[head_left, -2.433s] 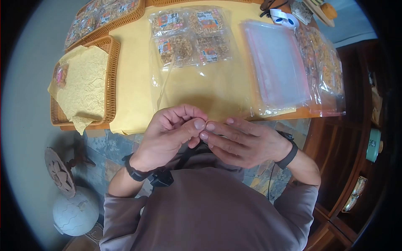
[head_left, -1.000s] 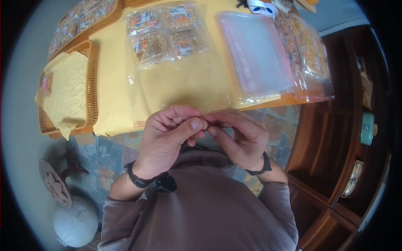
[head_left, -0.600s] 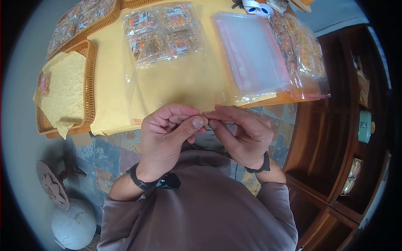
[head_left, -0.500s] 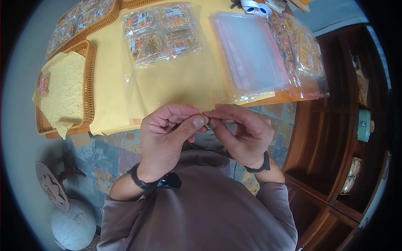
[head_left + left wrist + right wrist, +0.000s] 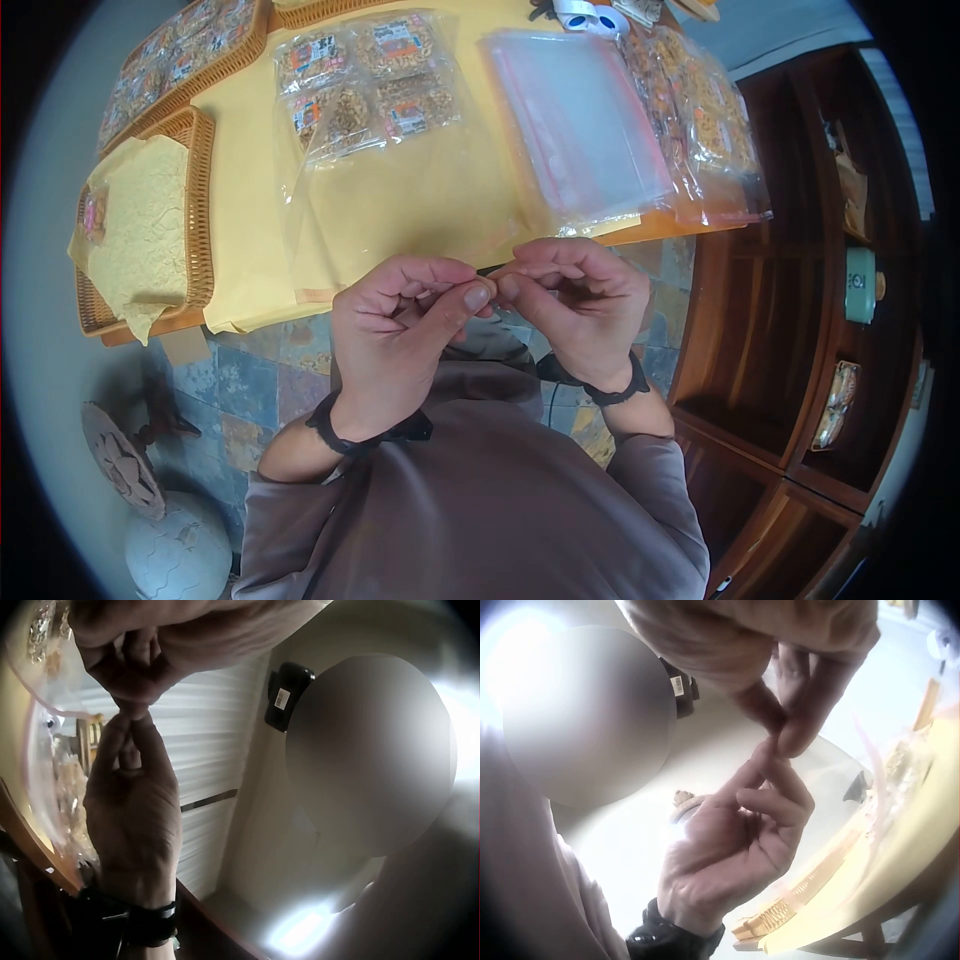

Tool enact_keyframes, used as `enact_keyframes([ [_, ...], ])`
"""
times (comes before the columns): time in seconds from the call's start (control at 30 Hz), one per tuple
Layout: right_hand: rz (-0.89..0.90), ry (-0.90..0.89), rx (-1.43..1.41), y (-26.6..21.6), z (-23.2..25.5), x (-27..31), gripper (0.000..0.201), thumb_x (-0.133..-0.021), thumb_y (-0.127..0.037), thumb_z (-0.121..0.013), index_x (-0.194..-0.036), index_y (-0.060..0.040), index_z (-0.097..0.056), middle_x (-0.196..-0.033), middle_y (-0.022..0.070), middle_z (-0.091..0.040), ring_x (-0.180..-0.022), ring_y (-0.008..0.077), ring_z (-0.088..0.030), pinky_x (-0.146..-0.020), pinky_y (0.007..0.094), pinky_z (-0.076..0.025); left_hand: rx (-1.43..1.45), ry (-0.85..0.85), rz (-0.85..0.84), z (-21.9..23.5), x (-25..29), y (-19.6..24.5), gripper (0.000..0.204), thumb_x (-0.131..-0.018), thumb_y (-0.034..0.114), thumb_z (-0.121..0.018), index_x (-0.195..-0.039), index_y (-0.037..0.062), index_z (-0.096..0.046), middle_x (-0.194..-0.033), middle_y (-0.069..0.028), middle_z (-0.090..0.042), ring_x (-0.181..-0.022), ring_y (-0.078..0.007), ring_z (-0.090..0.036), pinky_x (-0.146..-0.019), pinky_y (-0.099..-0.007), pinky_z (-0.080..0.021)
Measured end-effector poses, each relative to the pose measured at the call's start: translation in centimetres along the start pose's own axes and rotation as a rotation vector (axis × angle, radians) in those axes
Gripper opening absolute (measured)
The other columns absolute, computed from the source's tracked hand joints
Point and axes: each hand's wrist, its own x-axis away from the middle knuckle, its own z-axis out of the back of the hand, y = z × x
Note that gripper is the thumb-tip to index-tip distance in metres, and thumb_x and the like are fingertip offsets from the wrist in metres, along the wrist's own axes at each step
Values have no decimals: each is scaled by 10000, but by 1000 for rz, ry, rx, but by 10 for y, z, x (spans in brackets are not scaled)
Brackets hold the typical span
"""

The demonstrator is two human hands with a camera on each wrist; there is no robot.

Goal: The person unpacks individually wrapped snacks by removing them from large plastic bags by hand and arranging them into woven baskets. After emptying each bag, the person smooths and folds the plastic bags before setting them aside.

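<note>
In the head view the left hand (image 5: 390,335) and right hand (image 5: 590,320) meet at their fingertips before the table's near edge. Each has its thumb against its index finger, with the other fingers curled. Both wrist views show the left hand (image 5: 739,832) and right hand (image 5: 139,810) joined tip to tip; whether anything thin lies between them I cannot tell. Beyond them a large clear bag (image 5: 400,195) lies flat, with four packs of a nutty snack (image 5: 335,115) at its far end. Right of it is a stack of empty clear bags (image 5: 585,125) with pink edges.
A wicker basket (image 5: 200,220) lined with yellow paper holds one small pack (image 5: 95,215). Another basket (image 5: 215,62) of packs stands behind it. More bagged snacks (image 5: 715,120) lie at the table's right end, beside dark wooden shelves (image 5: 745,350).
The table has shifted left in the head view. The right hand came from spread fingers to a thumb-and-index pinch at the left fingertips, then turned slightly more palm-up.
</note>
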Motion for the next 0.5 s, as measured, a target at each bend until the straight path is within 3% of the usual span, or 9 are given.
enact_keyframes([
  [0.17, -150, -58, -358, 1, 3, -6, 211, -945, 102, -662, -1156, 88, -667, -958, 143, -754, -852, 206, -760, -744, 303, -635, -5, -14, 14, -3, -2, 1, 141, -947, 9, -736, -1075, -17, -684, -939, -90, -767, -843, -113, -731, -629, -195, -525],
  [0.23, -155, -55, -360, 2, 4, -6, 217, -953, 97, -656, -1169, 84, -666, -955, 147, -755, -844, 205, -759, -747, 304, -635, 0, -12, 10, -5, -5, 2, 126, -956, -39, -687, -1077, -20, -659, -952, -130, -752, -817, -150, -717, -641, -229, -525],
  [0.5, -155, -24, -310, 0, 7, -6, 241, -960, 89, -656, -1200, 76, -665, -960, 155, -760, -851, 205, -755, -770, 302, -632, 131, -27, 51, -7, -12, -5, 138, -958, -11, -691, -1093, -14, -659, -968, -125, -754, -843, -168, -719, -646, -249, -520],
])
